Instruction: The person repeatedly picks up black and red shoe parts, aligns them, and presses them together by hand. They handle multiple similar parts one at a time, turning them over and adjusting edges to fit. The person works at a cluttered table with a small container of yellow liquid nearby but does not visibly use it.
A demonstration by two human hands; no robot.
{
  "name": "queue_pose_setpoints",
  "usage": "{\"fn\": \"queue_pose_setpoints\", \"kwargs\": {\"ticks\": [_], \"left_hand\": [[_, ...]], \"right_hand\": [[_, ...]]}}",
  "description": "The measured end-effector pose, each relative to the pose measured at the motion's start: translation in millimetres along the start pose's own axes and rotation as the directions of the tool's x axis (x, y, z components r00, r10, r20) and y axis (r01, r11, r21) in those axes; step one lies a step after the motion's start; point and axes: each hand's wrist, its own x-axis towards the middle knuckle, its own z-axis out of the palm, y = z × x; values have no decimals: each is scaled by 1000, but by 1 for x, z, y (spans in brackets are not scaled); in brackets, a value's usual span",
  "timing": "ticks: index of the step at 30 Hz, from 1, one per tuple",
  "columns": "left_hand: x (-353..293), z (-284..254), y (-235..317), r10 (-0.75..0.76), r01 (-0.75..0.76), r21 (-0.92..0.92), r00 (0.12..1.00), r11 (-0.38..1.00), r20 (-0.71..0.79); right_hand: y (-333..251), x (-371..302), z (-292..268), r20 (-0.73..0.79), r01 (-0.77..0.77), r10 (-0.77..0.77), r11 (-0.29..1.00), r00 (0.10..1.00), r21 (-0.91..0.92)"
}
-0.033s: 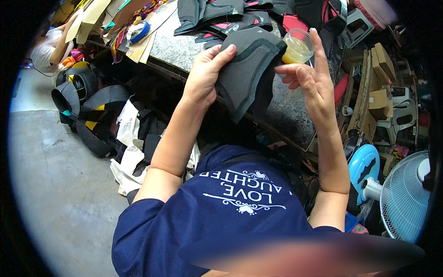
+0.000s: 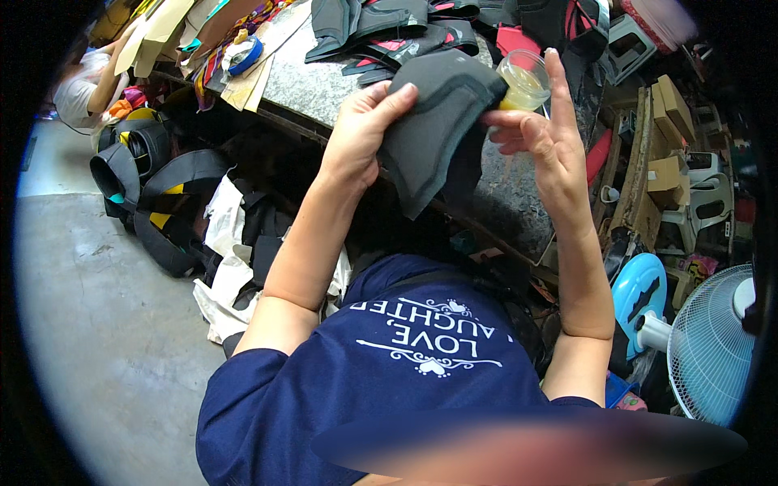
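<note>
My left hand (image 2: 369,125) is closed on the upper left edge of a dark grey, shaped padded piece (image 2: 433,121), thumb on top. The piece has a raised stitched-looking outline and hangs tilted over the table's near edge. My right hand (image 2: 545,142) is at the right edge of the piece, one finger pointing up and the others reaching left toward that edge. Whether the fingertips touch it I cannot tell. Just behind these fingers is a clear plastic cup (image 2: 525,79) with yellowish stuff inside.
Several similar black pieces with pink parts (image 2: 397,44) lie on the worktable (image 2: 296,81). A blue tape roll (image 2: 243,57) and cardboard are at the left. Black-and-yellow rolls (image 2: 154,186) lie on the floor. A fan (image 2: 713,340) stands at right; another person (image 2: 85,89) sits far left.
The dark grey piece has tilted and shifted slightly right and down in my left hand. My right hand has moved slightly, its lower fingers now closer to the piece's right edge.
</note>
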Motion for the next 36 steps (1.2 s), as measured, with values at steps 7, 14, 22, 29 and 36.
{"fn": "queue_pose_setpoints", "kwargs": {"ticks": [7,14,22,29,36], "left_hand": [[-50,24,14,130,-345,531,907,774,400],[-28,13,7,60,-57,-16,951,998,303],[-8,8,-33,13,28,-199,979,980,202],[21,-29,-27,-113,186,-704,982,686,150],[42,-25,-23,108,334,-714,862,615,496]], "right_hand": [[-34,7,2,-20,-8,16,935,1000,355],[-42,7,9,98,100,-132,955,986,278],[12,-12,-7,-42,71,-72,997,997,-35],[22,-44,-75,-152,-275,272,504,950,-819],[35,-68,-88,-191,-285,245,440,950,-852]]}}
